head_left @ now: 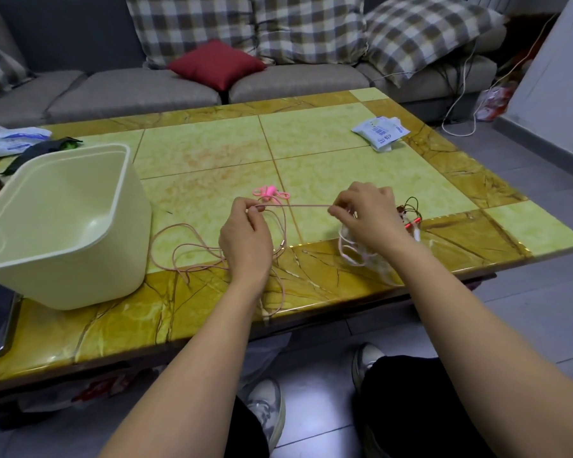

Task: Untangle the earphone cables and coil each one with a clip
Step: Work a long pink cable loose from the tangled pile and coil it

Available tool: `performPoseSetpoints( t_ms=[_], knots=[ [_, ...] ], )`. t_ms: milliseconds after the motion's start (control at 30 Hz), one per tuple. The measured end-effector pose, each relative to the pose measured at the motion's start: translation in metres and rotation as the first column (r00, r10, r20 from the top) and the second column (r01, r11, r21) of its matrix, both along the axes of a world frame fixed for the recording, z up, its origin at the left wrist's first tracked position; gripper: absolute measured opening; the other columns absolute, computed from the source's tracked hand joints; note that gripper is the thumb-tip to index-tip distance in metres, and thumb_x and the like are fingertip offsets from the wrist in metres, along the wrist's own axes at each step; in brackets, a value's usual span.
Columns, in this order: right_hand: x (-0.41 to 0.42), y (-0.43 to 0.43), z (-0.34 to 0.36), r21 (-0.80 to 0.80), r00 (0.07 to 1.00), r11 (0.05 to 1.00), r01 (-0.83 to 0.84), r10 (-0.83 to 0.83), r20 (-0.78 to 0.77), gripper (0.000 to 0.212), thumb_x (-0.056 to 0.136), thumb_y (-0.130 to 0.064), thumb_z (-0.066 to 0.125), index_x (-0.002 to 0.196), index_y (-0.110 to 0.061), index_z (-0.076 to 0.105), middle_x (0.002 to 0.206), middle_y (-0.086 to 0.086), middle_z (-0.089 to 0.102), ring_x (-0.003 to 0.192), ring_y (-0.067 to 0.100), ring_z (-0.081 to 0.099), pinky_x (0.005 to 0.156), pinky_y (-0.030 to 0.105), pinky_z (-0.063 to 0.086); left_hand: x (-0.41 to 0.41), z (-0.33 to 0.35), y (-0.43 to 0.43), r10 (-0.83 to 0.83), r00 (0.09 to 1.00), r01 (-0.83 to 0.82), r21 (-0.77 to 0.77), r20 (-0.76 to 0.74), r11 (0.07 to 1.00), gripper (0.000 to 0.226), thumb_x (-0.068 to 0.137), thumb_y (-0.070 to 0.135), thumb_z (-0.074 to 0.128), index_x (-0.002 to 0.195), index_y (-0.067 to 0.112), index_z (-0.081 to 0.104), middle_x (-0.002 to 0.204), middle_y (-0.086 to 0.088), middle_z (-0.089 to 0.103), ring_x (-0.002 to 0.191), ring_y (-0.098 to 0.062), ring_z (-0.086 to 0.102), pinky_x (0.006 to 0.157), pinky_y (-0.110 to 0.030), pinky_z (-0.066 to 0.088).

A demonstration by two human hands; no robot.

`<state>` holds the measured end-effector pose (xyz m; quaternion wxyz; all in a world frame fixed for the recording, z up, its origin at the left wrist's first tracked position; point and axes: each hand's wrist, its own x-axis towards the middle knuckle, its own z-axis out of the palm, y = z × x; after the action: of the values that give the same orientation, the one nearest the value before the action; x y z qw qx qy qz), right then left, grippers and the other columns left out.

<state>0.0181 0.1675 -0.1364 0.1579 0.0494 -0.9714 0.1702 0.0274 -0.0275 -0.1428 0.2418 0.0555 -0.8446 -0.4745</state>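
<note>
Behind everything runs a grey sofa [129, 94] with checked cushions [311, 28] and one small red cushion [217, 64]. Before it stands a low surface [212, 143] tiled in pale green with a mottled yellow-brown border. On its left side sits a large cream plastic tub [126, 252], open at the top, with nothing visible inside. A crumpled plastic bag [10, 140] lies behind the tub, and a flat white packet [381, 132] lies near the far right corner.

A person sits at the near edge, bare forearms reaching over the surface. The left hand [245, 233] and right hand [368, 219] are raised just above it, a little apart. Each hand's fingers [253, 209] are closed narrowly, pinching the pink cable [298, 206], which is drawn straight and taut between them.

The remainder of the pink cable lies in loose, wandering loops on the surface by the left wrist, with one strand hanging over the near edge. Just beyond the hands lies a bright pink piece [270, 191] with small loops; it is too small to tell whether it is an earbud or a clip.

Under the right wrist lies a bunched white cable [351, 256]. Just beside it, to the right, is a dark cable [411, 209] with red parts. Whether those two are knotted together cannot be made out.

By the look of it, the task is at an early stage. The pink cable seems freed from the others, but it is not coiled. No finished, clipped coil is in sight, and the white and dark cables appear untouched.
</note>
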Motion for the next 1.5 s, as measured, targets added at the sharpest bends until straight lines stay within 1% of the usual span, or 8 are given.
performPoseSetpoints(
  t_ms=[167, 333, 433, 567, 800, 1133, 1333, 1500],
  knots=[
    [0.006, 0.001, -0.001, 0.019, 0.956, 0.995, -0.094, 0.085, 0.283, 0.023, 0.095, -0.044, 0.055, 0.087, -0.027, 0.068, 0.088, -0.007, 0.06, 0.09, 0.015, 0.053, 0.089, 0.036, 0.023, -0.004, -0.006, -0.005, 0.097, 0.984, -0.088, -0.065, 0.151, 0.994, 0.023, 0.098, 0.016, 0.04, 0.099, 0.02, 0.063, 0.097, 0.001, 0.071, 0.089, -0.024, 0.061, 0.067, -0.03, 0.035],
    [0.006, 0.001, 0.005, -0.024, 0.993, 0.998, -0.056, 0.058, 0.098, 0.027, 0.096, -0.039, 0.056, 0.09, -0.021, 0.075, 0.078, -0.003, 0.06, 0.078, 0.01, 0.049, 0.083, 0.033, 0.029, -0.007, -0.006, -0.019, 0.099, 0.911, 0.061, -0.368, 0.4, 0.928, 0.024, 0.093, 0.022, 0.051, 0.105, 0.029, 0.07, 0.113, -0.001, 0.066, 0.103, -0.029, 0.062, 0.072, -0.03, 0.037],
    [0.006, -0.008, 0.002, 0.075, 0.996, 0.996, -0.05, 0.044, 0.079, 0.027, 0.096, -0.041, 0.055, 0.091, -0.023, 0.074, 0.075, -0.003, 0.059, 0.084, 0.013, 0.049, 0.082, 0.032, 0.024, -0.002, 0.005, -0.012, 0.095, 0.969, 0.033, -0.503, 0.228, 0.864, 0.034, 0.088, 0.011, 0.055, 0.117, 0.024, 0.066, 0.121, -0.005, 0.054, 0.1, -0.029, 0.061, 0.072, -0.031, 0.035],
    [0.005, -0.016, -0.002, 0.121, 0.998, 0.991, -0.049, 0.043, 0.05, 0.028, 0.096, -0.042, 0.055, 0.094, -0.023, 0.075, 0.084, -0.003, 0.052, 0.098, 0.021, 0.048, 0.086, 0.037, 0.027, 0.005, 0.019, 0.009, -0.271, 0.918, 0.129, -0.427, -0.291, 0.895, 0.031, 0.078, -0.005, 0.056, 0.098, 0.013, 0.073, 0.098, -0.006, 0.06, 0.093, -0.02, 0.054, 0.075, -0.022, 0.035],
    [0.008, -0.019, -0.005, 0.023, 0.974, 0.978, -0.21, 0.207, 0.092, 0.023, 0.09, -0.04, 0.064, 0.104, -0.022, 0.067, 0.094, -0.004, 0.053, 0.103, 0.019, 0.047, 0.081, 0.031, 0.022, 0.004, -0.016, 0.031, -0.443, 0.836, 0.538, -0.319, 0.324, 0.78, 0.034, 0.098, 0.009, 0.042, 0.13, 0.008, 0.052, 0.125, -0.015, 0.057, 0.115, -0.032, 0.053, 0.092, -0.037, 0.038],
    [0.015, 0.008, 0.003, -0.316, 0.925, 0.948, -0.03, 0.147, 0.351, 0.011, 0.089, -0.023, 0.064, 0.083, -0.015, 0.068, 0.073, 0.0, 0.065, 0.065, 0.015, 0.061, 0.064, 0.031, 0.049, -0.003, -0.016, 0.02, -0.331, 0.9, 0.357, -0.044, 0.283, 0.933, 0.013, 0.087, 0.023, 0.063, 0.08, 0.017, 0.072, 0.068, 0.006, 0.062, 0.069, -0.013, 0.055, 0.06, -0.024, 0.032],
    [0.006, 0.033, 0.022, -0.501, 0.976, 0.85, 0.161, -0.213, -0.048, 0.011, 0.092, -0.028, 0.064, 0.087, -0.019, 0.067, 0.063, -0.005, 0.052, 0.059, 0.008, 0.045, 0.055, 0.027, 0.034, -0.009, -0.009, 0.015, -0.346, 0.922, 0.295, 0.258, 0.176, 0.92, 0.018, 0.087, 0.023, 0.065, 0.075, 0.013, 0.072, 0.051, 0.01, 0.049, 0.053, -0.011, 0.044, 0.059, -0.027, 0.034],
    [0.002, 0.06, 0.02, -0.639, 0.933, 0.717, 0.278, -0.361, 0.001, 0.016, 0.092, -0.028, 0.063, 0.091, -0.013, 0.068, 0.073, 0.0, 0.057, 0.066, 0.012, 0.049, 0.064, 0.03, 0.038, -0.007, -0.001, 0.018, -0.351, 0.916, 0.257, 0.388, 0.195, 0.885, 0.014, 0.09, 0.02, 0.066, 0.08, 0.012, 0.072, 0.073, -0.004, 0.055, 0.07, -0.014, 0.044, 0.059, -0.027, 0.032]
  ],
)
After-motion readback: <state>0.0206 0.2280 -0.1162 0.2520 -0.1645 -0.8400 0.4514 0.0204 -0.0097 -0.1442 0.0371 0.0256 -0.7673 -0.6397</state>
